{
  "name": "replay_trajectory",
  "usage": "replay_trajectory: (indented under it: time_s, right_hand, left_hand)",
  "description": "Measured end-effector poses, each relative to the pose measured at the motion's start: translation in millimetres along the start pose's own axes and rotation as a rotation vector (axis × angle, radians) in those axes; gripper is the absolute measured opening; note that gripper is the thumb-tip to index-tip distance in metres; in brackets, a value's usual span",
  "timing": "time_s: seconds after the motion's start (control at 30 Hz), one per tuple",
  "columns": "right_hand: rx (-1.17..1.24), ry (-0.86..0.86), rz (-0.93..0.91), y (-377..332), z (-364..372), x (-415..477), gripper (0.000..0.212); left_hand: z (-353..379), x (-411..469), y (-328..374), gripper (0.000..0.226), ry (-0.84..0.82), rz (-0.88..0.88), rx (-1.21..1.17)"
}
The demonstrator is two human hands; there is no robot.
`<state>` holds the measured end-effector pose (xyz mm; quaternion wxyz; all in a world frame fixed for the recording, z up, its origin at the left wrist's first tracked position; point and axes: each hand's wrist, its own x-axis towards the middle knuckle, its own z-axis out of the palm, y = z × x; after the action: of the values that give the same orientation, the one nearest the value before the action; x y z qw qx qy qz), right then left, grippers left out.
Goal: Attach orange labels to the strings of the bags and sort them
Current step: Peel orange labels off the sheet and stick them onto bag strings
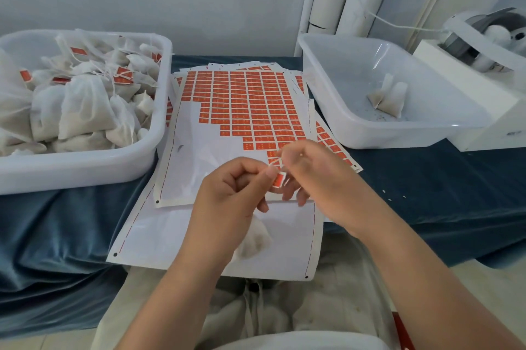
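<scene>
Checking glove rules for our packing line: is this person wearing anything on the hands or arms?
No. The left hand and right hand are bare: no gloves, rings or watch show. Both forearms are uncovered, with no sleeves in view.

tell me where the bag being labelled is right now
Head view, low centre: the bag shows just below the left hand, over the bare white backing sheet; the right hand pinches its string above, by the orange label.

Left hand [230,187], right hand [313,176]: bare, nails short. Forearms [412,258] bare to frame edge. Lap: off-white trousers [287,312], creased, slightly grubby, drawstring [252,301] hanging mid-front.
</scene>
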<state>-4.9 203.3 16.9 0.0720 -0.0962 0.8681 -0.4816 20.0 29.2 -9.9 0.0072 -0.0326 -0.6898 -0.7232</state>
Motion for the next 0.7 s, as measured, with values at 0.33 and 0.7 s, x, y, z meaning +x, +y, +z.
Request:
replay_trajectory:
  time_s: [0.33, 0.7]
  right_hand:
    - [-0.015, -0.05, -0.18, -0.9, -3.2, -7.2, 0.024]
    - [-0.083, -0.047, -0.275, 3.3, -7.9, -11.9, 0.023]
  left_hand:
    - [1.8, -1.8, 0.9, 0.017, 0.009, 0.082, 0.072]
    - [2.6, -2.2, -0.3, 0.021, -0.068, 0.131, 0.072]
